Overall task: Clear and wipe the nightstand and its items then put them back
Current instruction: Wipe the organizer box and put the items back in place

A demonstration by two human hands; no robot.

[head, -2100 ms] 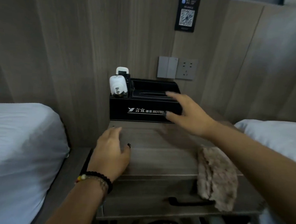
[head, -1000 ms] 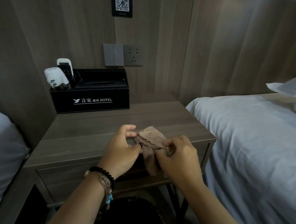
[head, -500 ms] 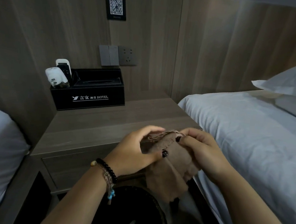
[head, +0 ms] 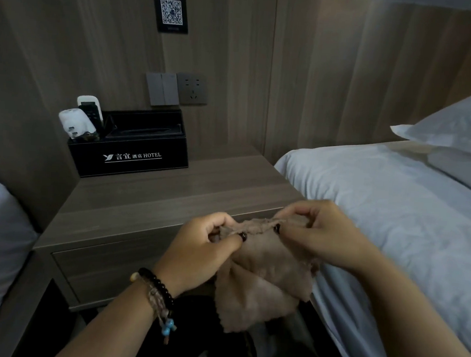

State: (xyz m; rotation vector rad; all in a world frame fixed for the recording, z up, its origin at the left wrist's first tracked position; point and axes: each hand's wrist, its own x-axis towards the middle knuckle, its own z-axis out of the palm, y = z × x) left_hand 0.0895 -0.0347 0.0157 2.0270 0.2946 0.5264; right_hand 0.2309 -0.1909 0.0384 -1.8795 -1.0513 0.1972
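Both hands pinch the top edge of a cloth in front of the nightstand.

The left hand [head: 204, 246] and right hand [head: 317, 234] each clamp thumb against fingers on the upper hem of a soft brown fleecy cloth [head: 263, 280], which hangs limp in folds just off the front edge of the grey wood-grain nightstand [head: 171, 199]. It looks light and floppy with no stiffness, so it is best taken by the hem or corners and spread or folded before wiping. At the back left corner of the nightstand stands a black rectangular hotel tissue box [head: 135, 154], with a white remote control [head: 90, 109] in its side pocket. The cloth's lower end fades into shadow, and the nightstand's base is cut off.
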